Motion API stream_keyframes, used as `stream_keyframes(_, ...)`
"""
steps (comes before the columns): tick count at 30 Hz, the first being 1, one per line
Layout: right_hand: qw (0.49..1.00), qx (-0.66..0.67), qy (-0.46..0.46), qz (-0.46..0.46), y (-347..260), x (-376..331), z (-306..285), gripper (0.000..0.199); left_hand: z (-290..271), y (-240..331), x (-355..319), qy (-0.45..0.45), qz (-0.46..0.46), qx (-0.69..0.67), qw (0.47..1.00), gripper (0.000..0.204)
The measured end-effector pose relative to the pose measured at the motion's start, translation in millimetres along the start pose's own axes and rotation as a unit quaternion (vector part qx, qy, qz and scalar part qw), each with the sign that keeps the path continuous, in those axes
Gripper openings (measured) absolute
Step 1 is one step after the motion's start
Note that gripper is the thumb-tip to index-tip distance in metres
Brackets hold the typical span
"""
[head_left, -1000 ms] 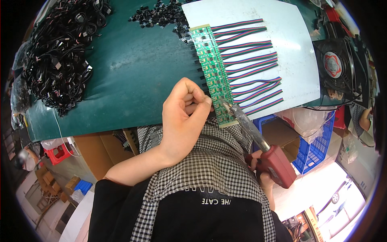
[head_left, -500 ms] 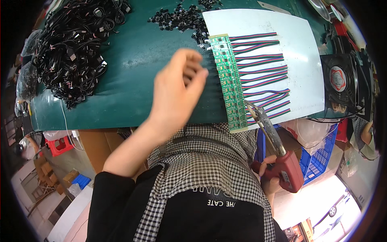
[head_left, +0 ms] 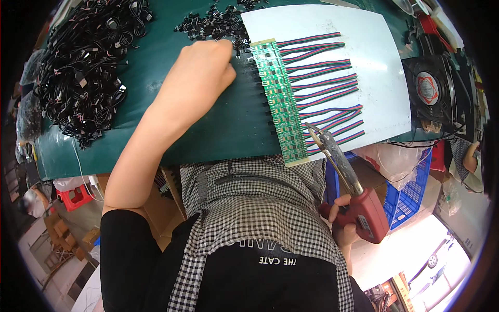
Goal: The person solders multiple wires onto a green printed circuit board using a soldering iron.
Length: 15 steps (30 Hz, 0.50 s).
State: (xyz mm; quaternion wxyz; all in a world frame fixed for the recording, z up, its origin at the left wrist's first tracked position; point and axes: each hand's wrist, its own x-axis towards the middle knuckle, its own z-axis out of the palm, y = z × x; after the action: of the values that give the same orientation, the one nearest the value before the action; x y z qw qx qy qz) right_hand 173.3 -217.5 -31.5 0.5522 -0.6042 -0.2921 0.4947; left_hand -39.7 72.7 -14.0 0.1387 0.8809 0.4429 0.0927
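My left hand (head_left: 205,67) is at the near edge of a pile of small black connectors (head_left: 213,23), fingers curled; the back of the hand hides the fingertips and anything between them. My right hand (head_left: 343,226) grips the dark red handle of a soldering gun (head_left: 370,216). Its metal tip points up and left, over the wires next to the lower part of a green circuit board strip (head_left: 283,104). From the strip's right side run several flat multicoloured ribbon wires (head_left: 325,67). Small black connectors stick out along its left edge.
Under the strip lies a white sheet (head_left: 374,67) on the green table (head_left: 156,78). A large heap of black cables (head_left: 83,78) covers the table's left. At the right stands a black fan (head_left: 429,87). Below the table edge is a blue crate (head_left: 410,197).
My left hand has moved up and left to the connector pile, its fingers now curled under. The right hand still holds the soldering gun near the strip. The whole view has shifted slightly.
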Motion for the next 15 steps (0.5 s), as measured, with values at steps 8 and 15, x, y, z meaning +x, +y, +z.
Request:
stream_keyframes(8, 1.0, -0.003, -0.006, 0.003, -2.7, 0.9, 0.5, 0.08, -10.7, -26.1, -21.5, -0.029, -0.145, -0.323, 0.935, 0.014)
stream_keyframes(15, 1.0, -0.004, -0.018, 0.019, 0.0, 1.8, -4.0, 0.082, -9.3, -23.7, -46.8, -0.03, -0.222, -0.484, 0.846, 0.013)
